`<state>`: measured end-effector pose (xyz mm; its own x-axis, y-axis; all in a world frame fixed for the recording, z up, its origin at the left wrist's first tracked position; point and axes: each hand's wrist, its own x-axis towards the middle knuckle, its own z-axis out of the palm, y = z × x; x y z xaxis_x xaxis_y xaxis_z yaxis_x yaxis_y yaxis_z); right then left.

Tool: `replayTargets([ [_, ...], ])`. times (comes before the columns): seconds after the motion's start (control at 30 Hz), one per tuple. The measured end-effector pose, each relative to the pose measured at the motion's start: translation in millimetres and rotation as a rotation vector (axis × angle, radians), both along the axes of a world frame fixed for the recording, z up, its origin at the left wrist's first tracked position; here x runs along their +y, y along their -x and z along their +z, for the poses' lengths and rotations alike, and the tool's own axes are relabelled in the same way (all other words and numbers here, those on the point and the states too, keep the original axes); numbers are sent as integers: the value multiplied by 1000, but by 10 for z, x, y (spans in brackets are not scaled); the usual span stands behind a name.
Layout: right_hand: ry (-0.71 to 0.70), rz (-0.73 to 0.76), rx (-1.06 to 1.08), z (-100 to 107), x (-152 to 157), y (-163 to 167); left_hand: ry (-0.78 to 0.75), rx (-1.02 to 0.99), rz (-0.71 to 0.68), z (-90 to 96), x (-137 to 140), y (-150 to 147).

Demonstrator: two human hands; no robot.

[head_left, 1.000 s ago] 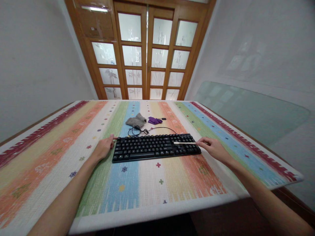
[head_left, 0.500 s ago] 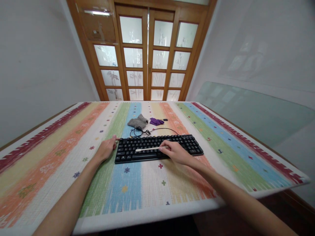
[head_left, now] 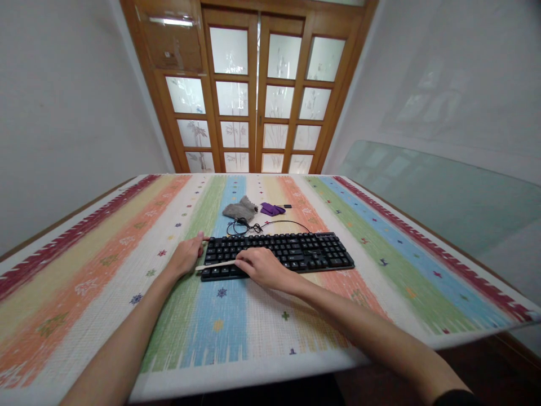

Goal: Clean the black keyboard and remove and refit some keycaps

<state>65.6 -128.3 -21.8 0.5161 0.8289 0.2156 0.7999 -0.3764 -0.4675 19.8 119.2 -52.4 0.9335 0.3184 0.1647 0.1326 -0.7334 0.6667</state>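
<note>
A black keyboard (head_left: pixel 304 254) lies across the striped tablecloth in front of me. My left hand (head_left: pixel 190 255) is at its left end, fingers curled against that edge and one finger reaching to the far corner. In my right hand (head_left: pixel 260 266) is a thin white toothbrush (head_left: pixel 217 264), pinched near its handle end. Its head points left, over the keyboard's near left keys and close to the left edge. The bristles are too small to make out. My right hand covers part of the near middle keys.
Behind the keyboard lie its coiled black cable (head_left: pixel 240 226), a grey cloth (head_left: pixel 240 210), a folded purple cloth (head_left: pixel 271 209) and a small black piece (head_left: pixel 288 206). The tablecloth (head_left: pixel 236 332) hangs over the near edge. Beyond stand wooden glazed doors (head_left: pixel 258 90).
My right hand has moved left along the keyboard with the toothbrush, from the middle keys to the left end. My left hand stays at the left edge.
</note>
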Motion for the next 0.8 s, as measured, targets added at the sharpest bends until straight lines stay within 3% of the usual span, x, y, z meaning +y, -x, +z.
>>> replayTargets([
  [0.8,42,-9,186,173,-948,-309,12,-1,-8,-38,42,-16],
])
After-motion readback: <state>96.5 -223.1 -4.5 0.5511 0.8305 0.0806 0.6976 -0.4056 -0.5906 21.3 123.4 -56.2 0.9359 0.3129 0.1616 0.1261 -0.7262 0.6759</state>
